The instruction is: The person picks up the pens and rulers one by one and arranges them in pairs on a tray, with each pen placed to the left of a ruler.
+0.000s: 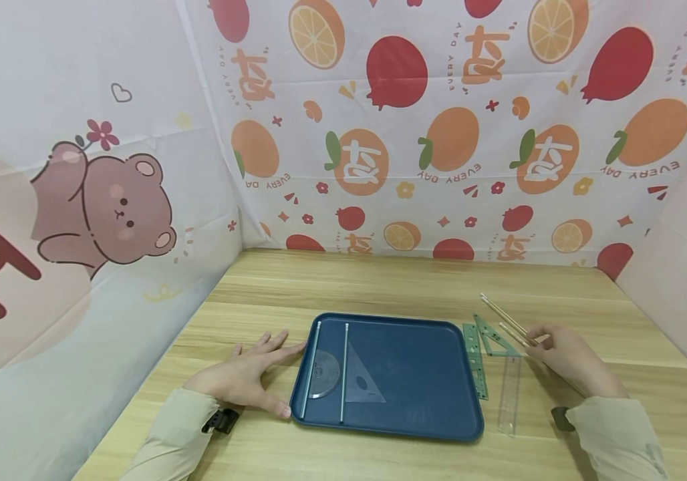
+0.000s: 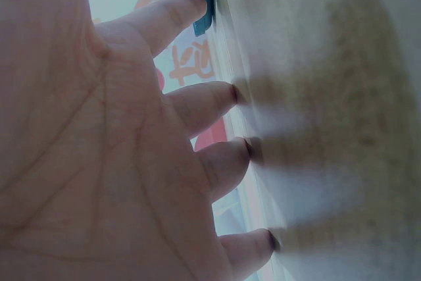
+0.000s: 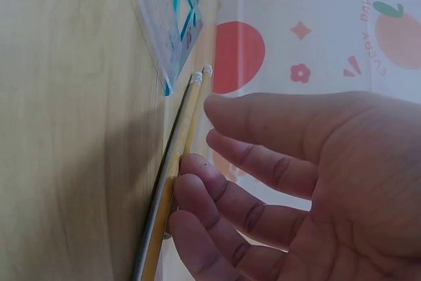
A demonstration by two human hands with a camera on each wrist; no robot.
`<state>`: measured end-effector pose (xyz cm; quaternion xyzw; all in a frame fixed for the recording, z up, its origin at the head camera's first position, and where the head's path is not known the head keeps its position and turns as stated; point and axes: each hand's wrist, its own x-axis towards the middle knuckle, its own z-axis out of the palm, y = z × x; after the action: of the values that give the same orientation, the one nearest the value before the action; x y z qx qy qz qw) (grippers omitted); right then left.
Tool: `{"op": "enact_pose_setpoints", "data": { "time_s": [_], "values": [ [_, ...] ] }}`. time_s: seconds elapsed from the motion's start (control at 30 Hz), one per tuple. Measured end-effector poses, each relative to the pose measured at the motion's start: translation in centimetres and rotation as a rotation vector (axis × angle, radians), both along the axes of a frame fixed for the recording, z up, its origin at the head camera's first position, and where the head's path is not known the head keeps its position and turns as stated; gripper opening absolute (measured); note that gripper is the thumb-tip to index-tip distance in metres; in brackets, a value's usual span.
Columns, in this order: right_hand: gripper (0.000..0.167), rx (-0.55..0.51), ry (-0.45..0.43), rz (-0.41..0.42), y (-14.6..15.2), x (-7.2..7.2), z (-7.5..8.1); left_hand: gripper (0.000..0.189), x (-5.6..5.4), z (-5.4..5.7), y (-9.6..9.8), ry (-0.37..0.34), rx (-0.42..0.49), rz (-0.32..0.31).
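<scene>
Head view: the tray's (image 1: pixel 416 431) left edge is touched by the wide-spread left hand (image 1: pixel 244 379). Inside the tray, two pencils (image 1: pixel 344 374), a protractor (image 1: pixel 327 374) and a clear set square (image 1: pixel 354 393) are already placed; right of it, a clear ruler (image 1: pixel 508 397), green ruler (image 1: pixel 476 367), green set square (image 1: pixel 496 334) and loose pencils (image 1: pixel 506 316) are left. These pencils are met by the half-curled right hand (image 1: pixel 569 357); whether they are gripped cannot be told. Fingertips against them are shown only in the right wrist view.

The tray (image 1: pixel 424 374) bears, on its left half, two pencils (image 1: pixel 344 374), a protractor (image 1: pixel 328 374) and a set square (image 1: pixel 358 395). The left hand (image 1: pixel 244 377) touches its left rim. To its right are two rulers (image 1: pixel 508 401), another set square (image 1: pixel 496 338), further pencils (image 1: pixel 504 315) and the right hand (image 1: pixel 575 361).
</scene>
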<state>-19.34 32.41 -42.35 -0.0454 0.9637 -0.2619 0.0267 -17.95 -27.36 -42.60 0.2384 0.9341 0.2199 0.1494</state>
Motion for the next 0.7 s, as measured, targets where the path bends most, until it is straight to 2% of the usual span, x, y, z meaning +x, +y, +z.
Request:
{"op": "enact_pose_setpoints", "data": {
  "time_s": [0.3,0.7],
  "values": [
    [0.033,-0.029,-0.037,-0.018,0.13,0.17,-0.21,0.118,0.03,0.00,0.00,-0.007,0.001,0.006],
    [0.022,0.027,0.006,-0.012,-0.23,0.06,-0.64,0.118,0.08,0.05,0.02,-0.016,0.003,0.005]
  ]
}}
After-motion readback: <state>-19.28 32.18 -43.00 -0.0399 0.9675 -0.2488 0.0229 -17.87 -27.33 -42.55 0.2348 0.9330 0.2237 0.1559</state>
